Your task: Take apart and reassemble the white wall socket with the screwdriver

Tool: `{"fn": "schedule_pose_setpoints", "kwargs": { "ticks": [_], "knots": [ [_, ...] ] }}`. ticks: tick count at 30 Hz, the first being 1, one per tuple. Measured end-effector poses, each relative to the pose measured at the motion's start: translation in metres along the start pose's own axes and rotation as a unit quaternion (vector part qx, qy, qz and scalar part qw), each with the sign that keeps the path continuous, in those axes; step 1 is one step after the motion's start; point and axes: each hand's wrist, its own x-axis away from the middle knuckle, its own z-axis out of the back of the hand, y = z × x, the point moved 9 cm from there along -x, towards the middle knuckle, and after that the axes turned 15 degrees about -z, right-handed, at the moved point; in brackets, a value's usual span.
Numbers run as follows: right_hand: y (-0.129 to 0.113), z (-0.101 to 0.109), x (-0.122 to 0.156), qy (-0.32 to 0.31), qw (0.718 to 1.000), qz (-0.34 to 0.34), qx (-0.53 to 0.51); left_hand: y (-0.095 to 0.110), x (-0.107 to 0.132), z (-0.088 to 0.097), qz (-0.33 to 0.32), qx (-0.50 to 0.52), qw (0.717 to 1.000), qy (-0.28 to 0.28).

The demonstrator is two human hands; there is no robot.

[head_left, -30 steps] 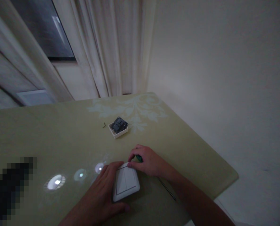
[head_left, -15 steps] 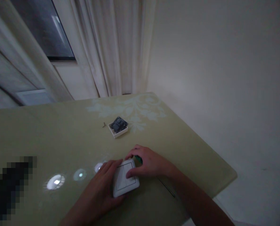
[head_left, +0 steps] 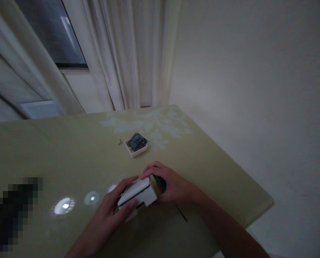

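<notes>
My left hand (head_left: 112,209) is closed around a white wall switch (head_left: 145,195), thumb on its near side and fingers along its far edge. The switch is tilted, so its side and a dark seam show. In the palm of my right hand (head_left: 173,184) sits the green handle of a screwdriver (head_left: 160,182); its thin dark shaft sticks out below the hand toward me. The right fingertips also touch the far upper edge of the switch. My right thumb is hidden behind the switch.
Beyond my hands, a small white open box (head_left: 139,153) holds dark square electronic parts (head_left: 137,142). Small screws (head_left: 120,142) lie left of it. The greenish table (head_left: 216,168) ends at the right by a wall. A pixelated dark shape (head_left: 12,215) is at the left.
The switch has been tipped from showing its front face to showing its side. My right thumb has left the front face, and the screwdriver has turned slightly with the hand.
</notes>
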Motion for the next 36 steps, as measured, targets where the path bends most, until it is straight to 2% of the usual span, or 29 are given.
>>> {"fn": "schedule_pose_setpoints", "kwargs": {
  "ticks": [2,5,7,10,20,26,32,36],
  "knots": [
    [0.000,0.002,-0.001,0.021,1.000,-0.001,0.011,0.005,0.000,-0.002,-0.019,0.004,1.000,0.003],
    [0.001,0.007,-0.001,0.048,0.999,-0.010,0.006,0.024,-0.005,-0.003,-0.078,0.023,0.997,0.009],
    [0.002,0.011,-0.001,0.063,0.998,-0.010,-0.003,0.037,-0.010,-0.001,-0.115,0.016,0.993,0.028],
    [0.000,0.015,0.000,0.077,0.997,0.003,-0.013,0.045,-0.014,0.006,-0.139,-0.024,0.988,0.060],
    [-0.001,0.016,0.001,0.074,0.997,0.017,-0.022,0.043,-0.008,0.016,-0.190,-0.094,0.970,0.115],
    [0.013,0.016,0.002,-0.011,0.997,-0.073,-0.018,0.045,-0.011,0.015,-0.214,-0.109,0.965,0.103],
    [0.022,0.013,0.004,-0.039,0.991,-0.122,-0.023,0.037,-0.007,0.009,-0.218,-0.115,0.966,0.084],
    [0.022,0.007,0.001,-0.032,0.992,-0.119,-0.029,0.026,-0.010,0.007,-0.204,-0.097,0.971,0.077]
  ]
}}
